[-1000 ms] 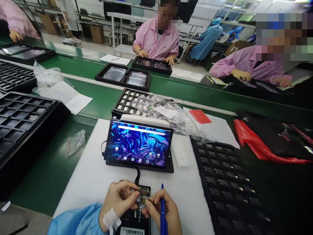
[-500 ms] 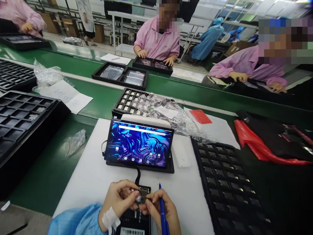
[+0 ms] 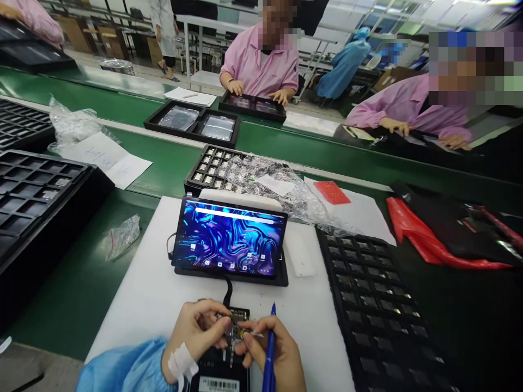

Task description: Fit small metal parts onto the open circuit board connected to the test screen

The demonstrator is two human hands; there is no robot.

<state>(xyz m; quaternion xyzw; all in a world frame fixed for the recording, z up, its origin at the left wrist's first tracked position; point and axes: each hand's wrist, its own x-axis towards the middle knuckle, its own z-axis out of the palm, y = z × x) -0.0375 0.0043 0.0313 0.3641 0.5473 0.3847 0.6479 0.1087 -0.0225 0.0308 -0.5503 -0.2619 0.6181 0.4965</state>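
My left hand [image 3: 204,332], with white tape at the wrist and a blue sleeve, pinches a small shiny part [image 3: 233,331] whose details are too small to tell. My right hand [image 3: 272,348] holds the other side of that part between thumb and finger, and a blue pen [image 3: 270,354] rests in the same hand, tip up. Both hands are over a black device [image 3: 220,375] with a barcode label and a bare circuit board at its top. A black cable [image 3: 227,291] runs from there to a lit tablet [image 3: 229,237] propped on a dark stand.
White foam [image 3: 134,299] lies under the work. Black compartment trays stand at the right [image 3: 379,310], left [image 3: 41,190] and behind the tablet [image 3: 208,163], beside bubble wrap [image 3: 273,185]. Across the green bench, people in pink handle trays.
My fingers have shifted slightly around the small part, and the pen has become more upright. The view has moved a little. At the far left, a person's tray is now tilted up.
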